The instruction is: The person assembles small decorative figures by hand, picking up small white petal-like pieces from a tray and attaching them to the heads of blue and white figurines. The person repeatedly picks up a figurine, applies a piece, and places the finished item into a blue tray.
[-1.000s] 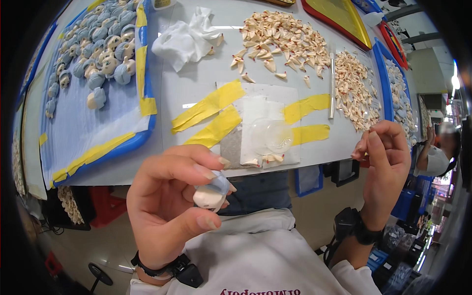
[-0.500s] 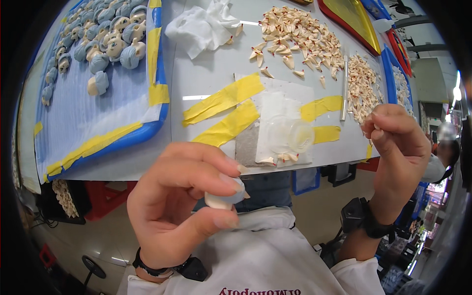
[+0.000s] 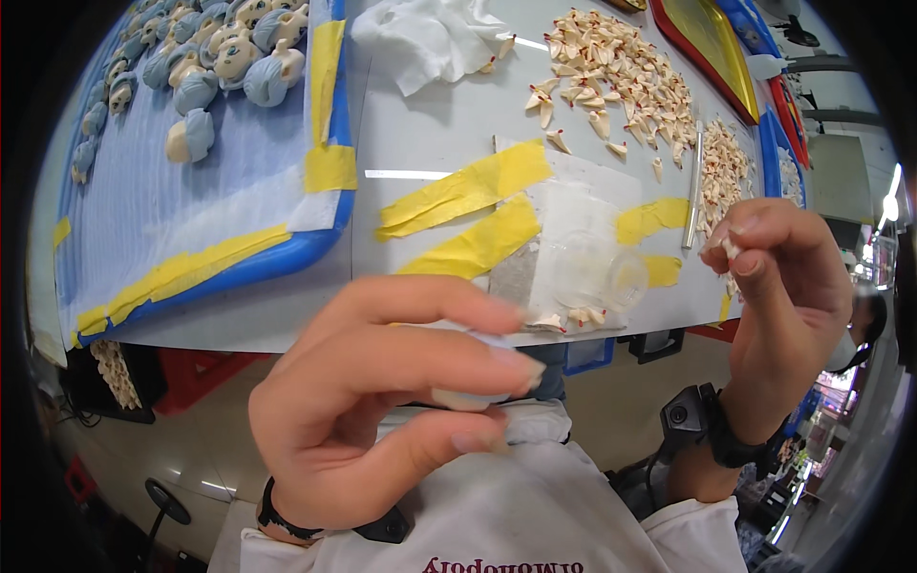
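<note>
My left hand (image 3: 373, 392) is closed around a small doll head (image 3: 468, 398), raised before my chest near the table edge. Fingers cover most of the head; a blue-and-cream strip shows between them. At the right, my right hand (image 3: 788, 277) pinches a tiny cream piece (image 3: 732, 248) between thumb and forefinger. Just beyond it lies a pile of small cream pieces (image 3: 723, 172). Between the hands, a clear plastic cup (image 3: 585, 272) rests tilted on a taped-down white board (image 3: 611, 181), a few red-tipped cream pieces (image 3: 587, 316) beside it.
Blue-haired doll heads (image 3: 196, 91) fill the far part of a lined blue tray (image 3: 277, 250) at the left. Farther back are a crumpled white cloth (image 3: 420, 43) and a larger heap of red-tipped pieces (image 3: 621, 72). A metal rod (image 3: 694, 181) separates the two piles.
My left hand has shifted right with the doll head, its fingers now covering more of it. The right hand keeps its pinch, turned slightly. The table scene has shifted as my view moved.
</note>
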The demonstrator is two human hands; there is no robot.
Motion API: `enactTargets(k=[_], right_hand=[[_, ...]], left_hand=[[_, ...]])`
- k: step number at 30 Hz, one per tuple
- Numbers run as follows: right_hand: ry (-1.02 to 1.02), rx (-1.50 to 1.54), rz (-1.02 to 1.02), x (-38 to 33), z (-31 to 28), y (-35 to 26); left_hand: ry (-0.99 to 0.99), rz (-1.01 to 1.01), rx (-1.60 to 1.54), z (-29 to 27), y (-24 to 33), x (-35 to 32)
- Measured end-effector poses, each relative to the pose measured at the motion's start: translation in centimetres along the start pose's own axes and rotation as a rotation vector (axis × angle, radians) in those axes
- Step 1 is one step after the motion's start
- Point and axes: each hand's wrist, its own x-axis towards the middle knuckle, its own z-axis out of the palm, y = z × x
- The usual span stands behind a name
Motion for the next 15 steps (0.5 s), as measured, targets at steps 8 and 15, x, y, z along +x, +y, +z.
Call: enactTargets(k=[8,15], right_hand=[[-0.243,-0.408,-0.175,0.9,1.0,-1.4],[-0.326,-0.741,-0.243,1.6,2.9,-3.7]], left_hand=[[0.057,-0.025,0.01,0.3,0.2,0.1],[-0.014,0.121,0.253,0.5,0.3,0.5]])
